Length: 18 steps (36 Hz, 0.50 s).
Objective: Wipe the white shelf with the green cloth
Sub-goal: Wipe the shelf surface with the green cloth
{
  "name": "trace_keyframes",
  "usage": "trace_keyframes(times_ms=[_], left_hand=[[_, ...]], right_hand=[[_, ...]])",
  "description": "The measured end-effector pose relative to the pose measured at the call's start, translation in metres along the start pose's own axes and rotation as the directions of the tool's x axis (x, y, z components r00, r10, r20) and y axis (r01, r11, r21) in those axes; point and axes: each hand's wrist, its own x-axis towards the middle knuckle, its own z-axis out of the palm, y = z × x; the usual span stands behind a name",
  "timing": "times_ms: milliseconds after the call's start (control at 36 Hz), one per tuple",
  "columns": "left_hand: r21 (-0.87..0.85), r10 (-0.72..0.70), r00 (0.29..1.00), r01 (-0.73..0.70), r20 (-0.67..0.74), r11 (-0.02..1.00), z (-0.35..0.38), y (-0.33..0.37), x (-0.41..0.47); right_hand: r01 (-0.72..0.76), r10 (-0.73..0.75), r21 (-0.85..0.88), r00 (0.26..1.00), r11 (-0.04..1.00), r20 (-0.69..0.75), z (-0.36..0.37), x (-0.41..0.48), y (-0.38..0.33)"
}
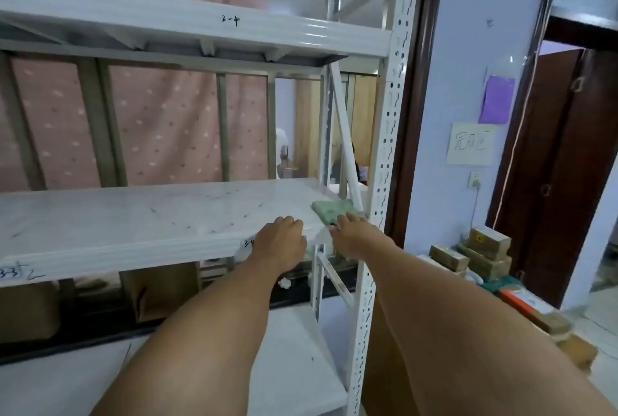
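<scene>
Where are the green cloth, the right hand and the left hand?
green cloth [332, 210], head view, middle of the cloth.
right hand [351, 233], head view, back of the hand.
left hand [281, 238], head view, back of the hand.

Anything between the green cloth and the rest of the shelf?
Nothing stands on the white shelf left of the green cloth. Only the left hand rests on its front edge nearby. The right hand touches the cloth.

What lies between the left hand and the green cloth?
In the head view, only bare white shelf separates the left hand from the green cloth.
</scene>
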Motion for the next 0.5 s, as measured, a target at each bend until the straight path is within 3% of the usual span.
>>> trace_keyframes(times_ms=[250,500], left_hand=[[0.015,-0.082,0.98,0.086,-0.181,0.996,0.024,0.0,0.013],[0.042,-0.109,0.936,0.131,-0.334,0.991,0.039,-0.031,0.002]], right_hand=[[0.117,-0.118,0.005,0.993,0.993,0.002,-0.007,0.057,0.014],[0.138,-0.139,-0.156,0.99,0.978,0.005,0.006,0.1,0.021]])
